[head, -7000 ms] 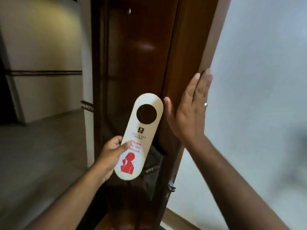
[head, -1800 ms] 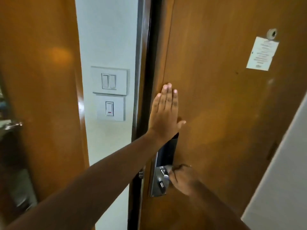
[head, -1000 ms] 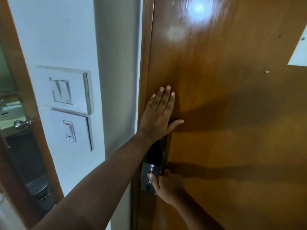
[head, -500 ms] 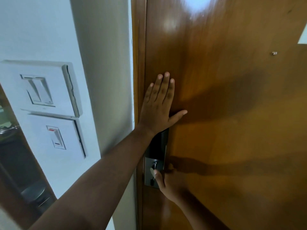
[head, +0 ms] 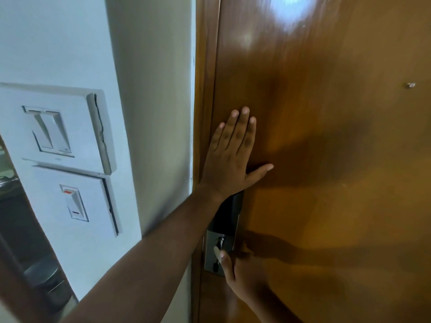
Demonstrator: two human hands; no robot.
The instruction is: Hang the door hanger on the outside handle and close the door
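The left hand [head: 233, 157] lies flat on the door [head: 326, 159], palm to the wood, fingers close together and pointing straight up, thumb stretched out to the right. Its wrist covers the top of the lock plate [head: 222, 234], a tall narrow fitting whose long axis runs up and down along the door's left edge, black and glossy above, brushed metal below. The right hand [head: 242, 276] sits just below and right of that plate, loosely curled, its thumb tip touching a pale metal lever [head: 217, 252] at the plate's lower half; I can't tell whether it is gripping. The door is smooth varnished orange-brown wood with a bright glare near the top. Left of the plate stands a white wall with two rectangular plastic switch panels [head: 58, 159], stacked.
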